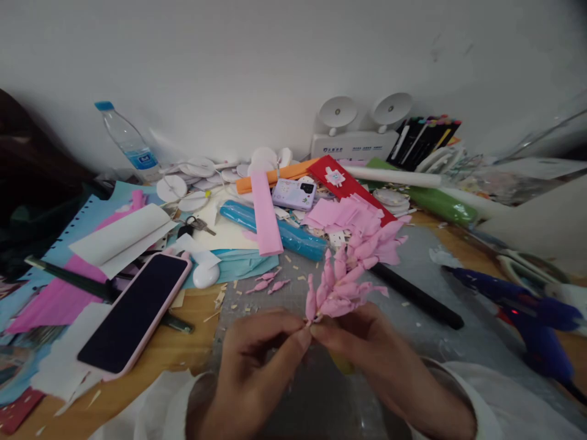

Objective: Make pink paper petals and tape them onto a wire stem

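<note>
Just over the front of the grey cutting mat [394, 360], I hold a spray of pink crepe-paper buds [339, 292]. My left hand [259, 360] pinches the lower end of the spray between thumb and forefinger. Close beside it, my right hand [380, 360] also grips the base, its thumb against the stem; its other fingers are partly hidden. The buds fan out upward and to the right. Beyond my left hand, a few loose pink buds [268, 283] lie on the mat. Behind the spray is a pile of cut pink paper pieces [343, 214].
On the left lie a phone [135, 311], keys [202, 225] and coloured papers. A blue glue gun [527, 318] is at right, near a black rod [419, 296]. Crepe rolls [293, 235], a water bottle [126, 140] and an emergency light [353, 143] stand or lie toward the wall.
</note>
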The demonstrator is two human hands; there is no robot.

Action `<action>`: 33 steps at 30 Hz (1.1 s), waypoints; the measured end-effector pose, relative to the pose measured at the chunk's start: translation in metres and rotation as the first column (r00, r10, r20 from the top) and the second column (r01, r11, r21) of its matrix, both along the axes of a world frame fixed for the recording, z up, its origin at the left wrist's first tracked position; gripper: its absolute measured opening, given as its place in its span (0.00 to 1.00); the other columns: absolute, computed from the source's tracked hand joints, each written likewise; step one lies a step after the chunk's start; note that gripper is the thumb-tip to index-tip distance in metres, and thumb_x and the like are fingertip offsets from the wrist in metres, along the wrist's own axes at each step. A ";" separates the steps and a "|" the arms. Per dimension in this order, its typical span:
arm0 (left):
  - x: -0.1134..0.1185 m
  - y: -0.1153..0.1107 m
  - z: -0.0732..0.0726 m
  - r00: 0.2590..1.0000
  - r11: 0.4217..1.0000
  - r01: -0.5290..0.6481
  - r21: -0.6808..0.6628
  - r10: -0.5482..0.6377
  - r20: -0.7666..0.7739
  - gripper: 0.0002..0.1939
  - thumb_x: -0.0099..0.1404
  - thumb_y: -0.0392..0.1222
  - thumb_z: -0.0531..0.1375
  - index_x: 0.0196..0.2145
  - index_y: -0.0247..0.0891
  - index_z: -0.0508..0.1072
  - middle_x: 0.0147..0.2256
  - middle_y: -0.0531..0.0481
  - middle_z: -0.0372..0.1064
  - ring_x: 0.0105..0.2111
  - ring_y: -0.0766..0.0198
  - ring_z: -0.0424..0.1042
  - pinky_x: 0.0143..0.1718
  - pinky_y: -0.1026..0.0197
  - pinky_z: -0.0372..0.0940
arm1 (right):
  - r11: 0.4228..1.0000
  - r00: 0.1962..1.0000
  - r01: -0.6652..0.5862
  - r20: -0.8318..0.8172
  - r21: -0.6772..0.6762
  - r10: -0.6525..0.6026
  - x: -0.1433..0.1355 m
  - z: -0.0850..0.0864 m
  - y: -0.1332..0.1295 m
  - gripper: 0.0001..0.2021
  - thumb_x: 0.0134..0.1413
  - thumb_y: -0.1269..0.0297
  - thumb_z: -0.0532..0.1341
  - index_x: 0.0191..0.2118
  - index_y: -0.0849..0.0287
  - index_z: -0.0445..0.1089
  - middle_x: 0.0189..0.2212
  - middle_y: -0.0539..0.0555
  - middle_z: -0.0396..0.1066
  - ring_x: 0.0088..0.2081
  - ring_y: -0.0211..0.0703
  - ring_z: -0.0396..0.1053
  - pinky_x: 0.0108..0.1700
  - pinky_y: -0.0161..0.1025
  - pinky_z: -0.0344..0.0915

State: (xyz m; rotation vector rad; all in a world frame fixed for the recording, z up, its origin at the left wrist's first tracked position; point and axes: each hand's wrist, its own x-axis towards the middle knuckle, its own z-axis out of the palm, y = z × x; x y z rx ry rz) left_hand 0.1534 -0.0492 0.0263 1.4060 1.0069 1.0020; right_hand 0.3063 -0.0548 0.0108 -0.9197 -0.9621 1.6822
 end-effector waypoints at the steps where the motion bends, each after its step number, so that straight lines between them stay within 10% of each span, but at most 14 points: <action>1: 0.000 0.000 0.001 1.000 0.999 0.012 -0.038 -0.012 0.022 0.12 0.61 0.38 0.60 0.21 0.33 0.74 0.18 0.50 0.65 0.15 0.72 0.60 0.13 0.71 0.56 | 1.000 1.000 -0.015 -0.003 0.006 0.015 0.001 0.001 0.000 0.05 0.50 0.63 0.66 0.27 0.55 0.71 0.24 0.46 0.66 0.26 0.35 0.62 0.31 0.33 0.62; 16: -0.006 -0.001 -0.015 0.893 0.873 0.332 -0.357 -0.169 0.418 0.10 0.62 0.43 0.62 0.29 0.35 0.80 0.21 0.49 0.71 0.14 0.75 0.62 0.14 0.74 0.59 | 0.984 0.981 -0.177 -0.090 -0.025 0.174 0.008 0.003 0.002 0.09 0.51 0.59 0.66 0.26 0.57 0.73 0.21 0.47 0.71 0.26 0.36 0.69 0.30 0.33 0.63; 29: -0.003 0.007 -0.022 0.755 0.617 0.594 -0.516 -0.206 0.623 0.14 0.58 0.48 0.64 0.26 0.33 0.80 0.20 0.47 0.72 0.14 0.73 0.62 0.14 0.72 0.60 | 0.925 0.906 -0.358 -0.286 -0.126 0.312 0.012 0.001 0.003 0.11 0.52 0.58 0.64 0.27 0.61 0.71 0.20 0.48 0.70 0.27 0.40 0.72 0.36 0.37 0.66; 33: -0.003 0.012 -0.019 0.801 0.680 0.544 -0.490 -0.248 0.545 0.15 0.59 0.50 0.63 0.27 0.33 0.79 0.20 0.48 0.71 0.15 0.73 0.64 0.16 0.71 0.60 | 0.955 0.947 -0.252 -0.244 -0.156 0.210 0.014 -0.004 0.003 0.07 0.51 0.62 0.66 0.34 0.59 0.72 0.24 0.48 0.72 0.28 0.38 0.71 0.35 0.35 0.65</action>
